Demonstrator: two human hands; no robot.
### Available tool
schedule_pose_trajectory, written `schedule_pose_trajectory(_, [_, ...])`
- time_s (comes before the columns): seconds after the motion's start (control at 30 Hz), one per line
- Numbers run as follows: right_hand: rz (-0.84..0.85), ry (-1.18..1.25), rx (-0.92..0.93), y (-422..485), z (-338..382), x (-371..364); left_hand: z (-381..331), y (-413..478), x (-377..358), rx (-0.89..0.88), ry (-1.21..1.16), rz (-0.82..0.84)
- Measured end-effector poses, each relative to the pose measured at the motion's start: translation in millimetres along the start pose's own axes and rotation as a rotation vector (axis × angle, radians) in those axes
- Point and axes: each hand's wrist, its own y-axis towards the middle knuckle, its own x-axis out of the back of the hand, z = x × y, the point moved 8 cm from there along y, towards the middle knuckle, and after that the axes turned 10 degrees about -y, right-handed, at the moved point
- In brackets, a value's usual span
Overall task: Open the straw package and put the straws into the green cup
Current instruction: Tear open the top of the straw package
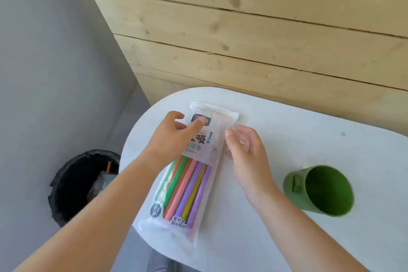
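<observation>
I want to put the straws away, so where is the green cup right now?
In the head view, the green cup stands on the white table at the right, just right of the right hand and apart from the straw package.

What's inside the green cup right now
Nothing that shows. The green cup stands open on the table, and only its bare green inner wall is visible. Its bottom is hidden by the near rim. The straws are in their package.
</observation>
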Motion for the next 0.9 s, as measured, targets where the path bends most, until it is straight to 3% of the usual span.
schedule_pose_trajectory(0.2, [0.005,0.165,-0.021,27,-13,-6,-9,27,-8,-0.025,0.004,-0.033])
schedule_pose_trajectory(0.4, [-0.033,0.205,0.104,38,5,13,-41,36,-30,-0.117,-0.157,0.122])
schedule_pose_trajectory(0.6, [-0.160,0.287,0.308,15,61,49,-108,7,-40,-0.397,-0.364,0.214])
schedule_pose_trajectory(0.73, [-0.221,0.315,0.414,-1,92,80,-151,-21,-44,-0.621,-0.327,0.265])
schedule_pose_trajectory(0.9, [-0.156,0.237,0.524,-13,128,107,-191,-55,-53,-0.873,-0.279,0.296])
